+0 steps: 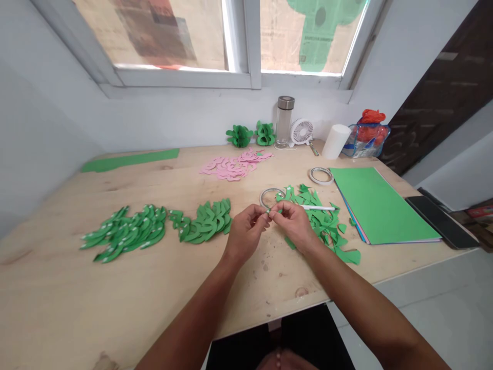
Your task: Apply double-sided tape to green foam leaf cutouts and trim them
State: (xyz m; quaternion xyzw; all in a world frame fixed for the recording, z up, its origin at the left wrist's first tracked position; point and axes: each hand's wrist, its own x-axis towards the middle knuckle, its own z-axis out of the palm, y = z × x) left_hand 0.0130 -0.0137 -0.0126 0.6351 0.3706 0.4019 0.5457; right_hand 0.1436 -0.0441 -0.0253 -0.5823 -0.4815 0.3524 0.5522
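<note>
Green paper bit point(268, 210) between left fingers point(262, 220) and right fingers point(279, 218), both pinched closed on it.

White fan point(302, 132) beside lidded bottle point(284, 126)

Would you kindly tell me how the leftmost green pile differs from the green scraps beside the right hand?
The leftmost pile is made of slender, curved pieces; the scraps are irregular, many with pointed corners. The leftmost pile lies well apart from the right hand, while the scraps lie right beside it. A pen lies over the scraps, but none lies over the leftmost pile. Both are green, loosely heaped on the table.
</note>
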